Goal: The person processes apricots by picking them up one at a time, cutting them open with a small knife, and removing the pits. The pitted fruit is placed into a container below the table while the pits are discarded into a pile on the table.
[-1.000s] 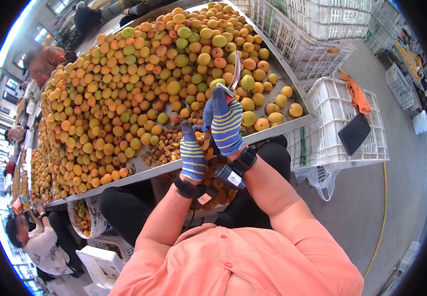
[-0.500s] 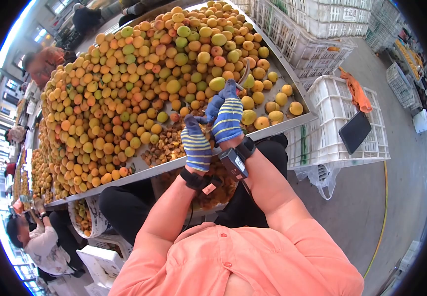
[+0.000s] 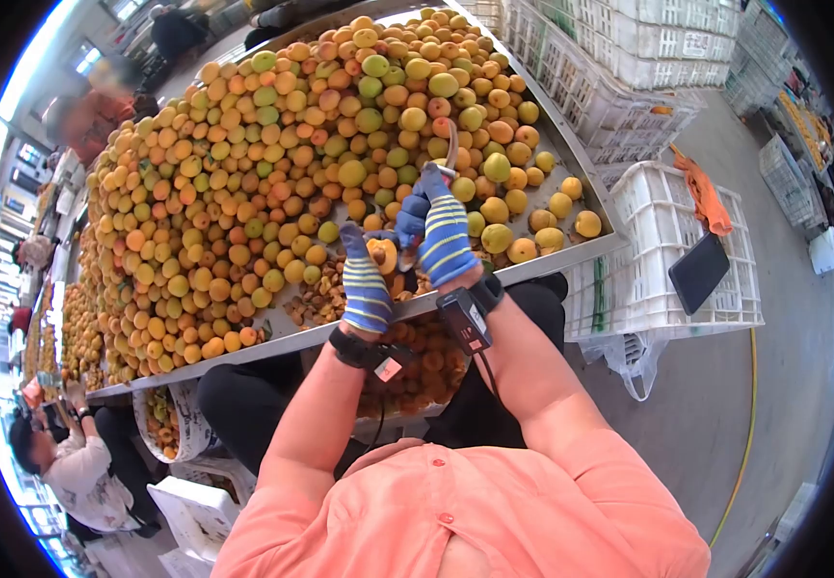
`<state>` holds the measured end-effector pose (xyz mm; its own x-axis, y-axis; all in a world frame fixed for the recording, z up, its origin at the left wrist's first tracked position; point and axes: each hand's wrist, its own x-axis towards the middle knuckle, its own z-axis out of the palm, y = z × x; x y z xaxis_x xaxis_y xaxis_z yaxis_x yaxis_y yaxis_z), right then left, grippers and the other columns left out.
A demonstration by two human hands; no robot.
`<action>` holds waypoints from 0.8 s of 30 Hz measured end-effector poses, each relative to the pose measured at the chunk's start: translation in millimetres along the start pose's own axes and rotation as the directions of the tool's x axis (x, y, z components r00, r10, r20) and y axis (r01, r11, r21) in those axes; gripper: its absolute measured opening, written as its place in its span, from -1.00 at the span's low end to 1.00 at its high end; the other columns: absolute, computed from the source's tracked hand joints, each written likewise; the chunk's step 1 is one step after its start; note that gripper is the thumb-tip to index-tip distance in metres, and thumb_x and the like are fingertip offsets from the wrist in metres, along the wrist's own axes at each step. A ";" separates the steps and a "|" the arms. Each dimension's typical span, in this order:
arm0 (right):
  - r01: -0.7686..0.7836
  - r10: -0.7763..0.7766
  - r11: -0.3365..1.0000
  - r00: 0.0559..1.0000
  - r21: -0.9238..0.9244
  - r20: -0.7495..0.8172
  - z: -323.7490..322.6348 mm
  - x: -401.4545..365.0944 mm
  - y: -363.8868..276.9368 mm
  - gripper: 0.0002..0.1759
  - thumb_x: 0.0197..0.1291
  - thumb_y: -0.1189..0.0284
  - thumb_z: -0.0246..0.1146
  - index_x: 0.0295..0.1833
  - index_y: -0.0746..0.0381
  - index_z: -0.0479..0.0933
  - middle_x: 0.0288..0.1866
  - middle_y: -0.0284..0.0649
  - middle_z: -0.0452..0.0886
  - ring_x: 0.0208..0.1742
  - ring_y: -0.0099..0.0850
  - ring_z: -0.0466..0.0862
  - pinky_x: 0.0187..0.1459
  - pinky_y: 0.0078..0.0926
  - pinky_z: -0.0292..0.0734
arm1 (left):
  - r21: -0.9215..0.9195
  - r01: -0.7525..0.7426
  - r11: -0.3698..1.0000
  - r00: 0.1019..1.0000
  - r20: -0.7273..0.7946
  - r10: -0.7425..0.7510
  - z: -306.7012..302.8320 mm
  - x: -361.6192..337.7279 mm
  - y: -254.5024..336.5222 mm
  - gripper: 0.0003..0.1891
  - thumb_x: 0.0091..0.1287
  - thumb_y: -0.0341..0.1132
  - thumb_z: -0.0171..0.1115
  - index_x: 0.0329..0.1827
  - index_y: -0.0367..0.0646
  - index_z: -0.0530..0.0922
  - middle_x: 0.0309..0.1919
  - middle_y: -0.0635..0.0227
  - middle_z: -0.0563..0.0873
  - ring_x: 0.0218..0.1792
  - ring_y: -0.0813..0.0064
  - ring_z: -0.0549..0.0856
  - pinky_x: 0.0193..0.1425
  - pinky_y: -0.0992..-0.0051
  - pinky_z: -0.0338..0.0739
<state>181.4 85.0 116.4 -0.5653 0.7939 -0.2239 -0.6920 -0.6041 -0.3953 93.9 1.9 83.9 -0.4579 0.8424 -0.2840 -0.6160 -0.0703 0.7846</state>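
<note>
My left hand [image 3: 366, 279], in a blue and yellow striped glove, holds an apricot [image 3: 379, 252] that looks cut, with a dark spot showing on it. My right hand [image 3: 439, 229], gloved alike, is closed around a small curved knife [image 3: 452, 146] whose blade points up and away over the fruit. Both hands are close together above the near edge of a metal-rimmed table [image 3: 571, 252]. Whole yellow, orange and green apricots [image 3: 243, 183] are heaped beyond them. Brownish pits or scraps [image 3: 316, 299] lie beside my left hand.
White plastic crates [image 3: 662, 255] stand at the right, with an orange cloth [image 3: 702, 193] and a dark tablet-like slab [image 3: 698, 274] on one. A bucket of fruit pieces [image 3: 171, 424] is at the lower left, near a seated co-worker [image 3: 89, 477]. More fruit [image 3: 417, 371] sits below the table edge.
My hands have drawn slightly apart, and the apricot in my left hand now shows. The knife has shifted a little to the left with my right hand.
</note>
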 end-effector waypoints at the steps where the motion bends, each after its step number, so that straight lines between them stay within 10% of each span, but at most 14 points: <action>1: 0.003 0.009 0.986 0.998 -0.168 0.069 1.4 -1.1 -5.5 -0.57 0.36 0.05 0.11 -0.53 -0.05 0.22 -0.73 -0.59 0.04 -0.78 -0.66 0.06 -0.73 -0.59 -0.04 | 0.069 0.019 0.997 1.000 -0.019 -0.018 0.7 -1.7 9.3 -0.41 0.33 0.32 -0.05 -0.31 -0.08 0.53 -0.49 0.41 0.61 -0.54 0.55 0.58 -0.46 0.59 0.51; 6: 0.210 -0.226 0.642 0.971 -0.737 0.080 7.0 -13.0 9.4 -0.74 0.25 0.26 0.24 -0.27 0.26 0.58 -0.63 -0.46 0.47 -0.66 -0.65 0.42 -0.62 -0.62 0.30 | 0.020 0.077 0.997 0.997 0.027 -0.077 -6.7 -4.2 26.8 -0.41 0.29 0.33 0.01 -0.26 -0.09 0.54 -0.48 0.36 0.62 -0.44 0.49 0.65 -0.39 0.50 0.62; 11: 0.496 -0.221 -0.248 0.808 -0.832 0.547 3.4 -41.7 21.9 -0.70 0.10 0.22 0.30 -0.16 0.20 0.56 -0.41 0.00 0.63 -0.34 -0.04 0.64 -0.33 -0.19 0.52 | -0.050 0.084 0.995 0.990 -0.111 -0.089 -27.6 23.2 3.1 -0.46 0.35 0.22 0.04 -0.13 -0.15 0.56 -0.30 0.30 0.68 -0.32 0.42 0.70 -0.24 0.43 0.68; 16: 0.484 -0.123 -0.248 0.844 -0.839 0.523 0.7 -40.3 22.1 -0.72 0.10 0.26 0.29 -0.21 0.24 0.51 -0.43 0.01 0.63 -0.36 -0.01 0.64 -0.35 -0.17 0.53 | 0.124 0.246 0.961 0.947 -0.241 -0.211 -25.8 14.0 12.0 -0.50 0.37 0.16 0.04 -0.05 -0.14 0.56 -0.25 0.33 0.69 -0.31 0.47 0.68 -0.25 0.44 0.64; 18: 0.498 -0.101 -0.264 0.838 -0.826 0.537 -0.3 -39.5 20.8 -0.75 0.10 0.30 0.31 -0.26 0.27 0.52 -0.46 0.04 0.60 -0.38 0.01 0.63 -0.37 -0.20 0.52 | 0.461 0.169 0.871 0.983 -0.008 -0.186 -55.5 35.5 4.0 -0.50 0.36 0.16 0.05 -0.05 -0.13 0.56 -0.25 0.37 0.69 -0.32 0.50 0.67 -0.26 0.44 0.63; 24: 0.447 -0.155 -0.024 0.882 -0.894 0.445 -6.5 -33.6 30.6 -0.77 0.05 0.32 0.29 -0.33 0.28 0.52 -0.50 0.00 0.59 -0.45 -0.12 0.62 -0.36 -0.27 0.51 | 0.189 0.291 0.938 0.956 -0.026 -0.291 -26.2 8.7 23.8 -0.50 0.36 0.14 0.09 -0.01 -0.16 0.51 -0.18 0.29 0.68 -0.25 0.43 0.69 -0.17 0.43 0.65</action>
<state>182.2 40.3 106.0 -0.5910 0.7634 0.2605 0.1650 0.4305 -0.8874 58.5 -6.4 85.7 -0.2752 0.8123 -0.5143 -0.5896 0.2799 0.7576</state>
